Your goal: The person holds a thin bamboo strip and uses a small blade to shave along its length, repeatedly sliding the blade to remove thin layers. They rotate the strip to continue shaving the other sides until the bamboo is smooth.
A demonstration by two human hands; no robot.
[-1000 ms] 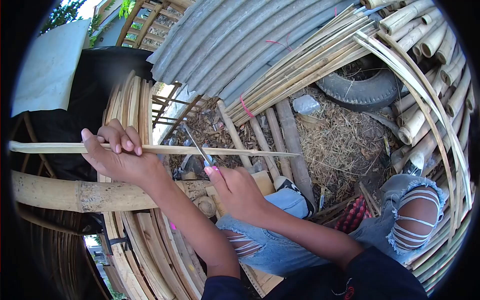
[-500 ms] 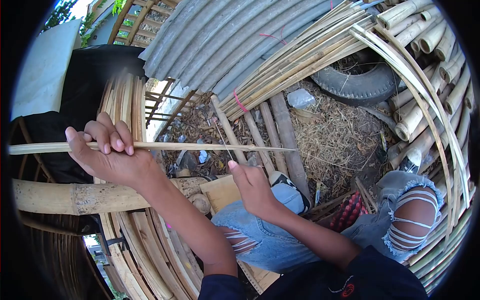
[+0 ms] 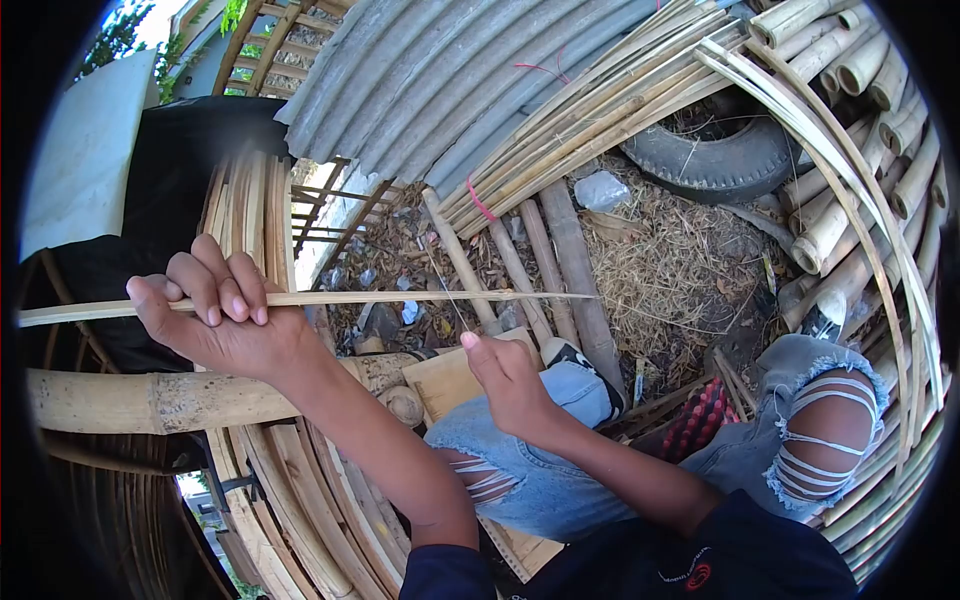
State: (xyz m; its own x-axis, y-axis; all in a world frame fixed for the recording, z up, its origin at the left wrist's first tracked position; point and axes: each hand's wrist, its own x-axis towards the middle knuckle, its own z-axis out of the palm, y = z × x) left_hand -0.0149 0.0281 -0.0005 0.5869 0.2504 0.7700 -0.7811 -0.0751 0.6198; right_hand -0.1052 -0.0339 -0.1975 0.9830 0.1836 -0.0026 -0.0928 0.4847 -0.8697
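The strip (image 3: 400, 297) jutted free over poles (image 3: 577, 262) — left hand (image 3: 222, 318) curled round it, right hand (image 3: 512, 385) closed on the knife (image 3: 446, 284) above littered ground (image 3: 405, 255).

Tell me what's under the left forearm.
A thick bamboo pole runs beneath the left forearm, showing on both sides; the stretch directly under it is covered.

The long strip (image 3: 400, 297) was of pale yellow colour, and the thick pole (image 3: 230, 402) was yellowish with small brown spots. The corrugated sheet (image 3: 430, 80) was grey, the tie (image 3: 480, 200) was pink and the tyre (image 3: 715, 165) was blackish. The jeans (image 3: 560, 485) were of light blue colour, while the dark shirt (image 3: 760, 545) carried a red spiral (image 3: 698, 576).
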